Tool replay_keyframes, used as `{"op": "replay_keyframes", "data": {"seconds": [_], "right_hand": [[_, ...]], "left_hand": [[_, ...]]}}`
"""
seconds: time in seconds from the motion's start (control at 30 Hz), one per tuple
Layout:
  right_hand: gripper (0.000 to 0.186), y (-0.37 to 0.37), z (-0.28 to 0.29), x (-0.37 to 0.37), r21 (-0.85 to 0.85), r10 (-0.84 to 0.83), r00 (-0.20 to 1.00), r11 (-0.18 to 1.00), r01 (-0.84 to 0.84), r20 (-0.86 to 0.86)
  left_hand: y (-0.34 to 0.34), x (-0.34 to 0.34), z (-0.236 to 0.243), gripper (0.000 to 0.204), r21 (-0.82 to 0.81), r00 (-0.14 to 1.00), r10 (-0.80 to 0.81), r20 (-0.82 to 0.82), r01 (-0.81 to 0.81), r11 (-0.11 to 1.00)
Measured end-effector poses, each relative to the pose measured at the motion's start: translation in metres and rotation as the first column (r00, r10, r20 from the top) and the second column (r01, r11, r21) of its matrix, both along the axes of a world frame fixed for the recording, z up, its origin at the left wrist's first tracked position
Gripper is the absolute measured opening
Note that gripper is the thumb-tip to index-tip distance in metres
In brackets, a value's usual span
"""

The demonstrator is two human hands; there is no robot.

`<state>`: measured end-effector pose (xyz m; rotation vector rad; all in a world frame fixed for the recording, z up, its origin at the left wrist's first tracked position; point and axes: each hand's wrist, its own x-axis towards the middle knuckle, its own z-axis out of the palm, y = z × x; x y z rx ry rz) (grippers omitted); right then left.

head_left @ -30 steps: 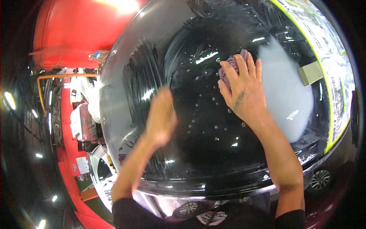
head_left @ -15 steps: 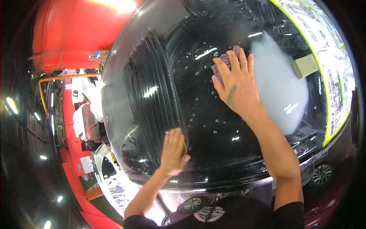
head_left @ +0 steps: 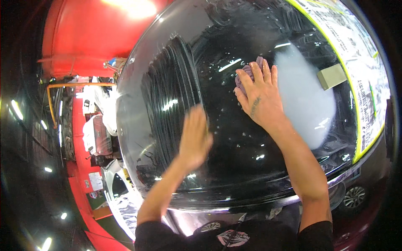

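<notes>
Panel: a glossy black curved car body panel (head_left: 217,167) fills most of the view; it is wet, streaked with wipe marks on its left part and dotted with droplets near the middle.
Red wall: a red painted surface (head_left: 83,37) is seen beyond the panel at upper left, lit by a bright reflection.
Masking: a sheet of white printed masking paper edged with yellow-green tape (head_left: 356,54) is laid along the right side of the panel.
Hazy patch: a pale, milky smear of residue (head_left: 301,96) is spread over the panel just right of the right hand.
Right hand: the right hand (head_left: 261,100) is pressed flat on the panel, fingers extended and slightly spread; the cloth is held down under the fingers, not gripped in a fist.
Left hand: the left hand (head_left: 194,138) is blurred; it is laid open on the panel with fingers together and nothing is held in it.
Cloth: a crumpled purple-grey cloth (head_left: 248,73) is trapped beneath the right fingertips, near the panel's upper middle.
Block: a small pale rectangular block (head_left: 331,76) is resting on the panel beside the tape edge, apart from both hands.
</notes>
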<state>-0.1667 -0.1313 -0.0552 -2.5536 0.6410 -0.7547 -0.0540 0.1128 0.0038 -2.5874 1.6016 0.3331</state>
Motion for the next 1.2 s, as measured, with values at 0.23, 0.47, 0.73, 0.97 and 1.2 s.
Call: {"op": "replay_keyframes", "data": {"seconds": [0.23,0.47,0.73,0.97,1.2], "right_hand": [[0.05,0.009,0.017,0.0,0.038,0.049,0.998,0.998,-0.048,-0.034],[0.05,-0.006,-0.001,0.0,0.035,0.006,1.0,0.999,-0.006,-0.005],[0.05,0.003,0.002,-0.005,0.073,0.016,0.998,0.997,-0.011,-0.062],[0.05,0.005,0.005,0.006,0.06,0.063,0.998,0.996,-0.064,0.014],[0.049,-0.002,0.008,0.0,0.123,0.028,0.997,0.992,-0.018,-0.078]], "left_hand": [[-0.104,0.192,-0.022,0.061,-0.263,0.958,-0.146,0.248,0.211,0.941],[-0.159,0.167,-0.045,0.07,-0.301,0.994,-0.014,0.108,0.046,0.952],[-0.099,0.079,-0.013,0.062,0.007,0.993,-0.077,0.088,0.077,0.997],[-0.234,0.24,-0.051,0.06,-0.306,0.957,0.145,0.252,-0.064,0.95],[-0.068,-0.003,-0.009,0.071,-0.027,0.978,-0.206,0.02,0.206,0.978]]}}
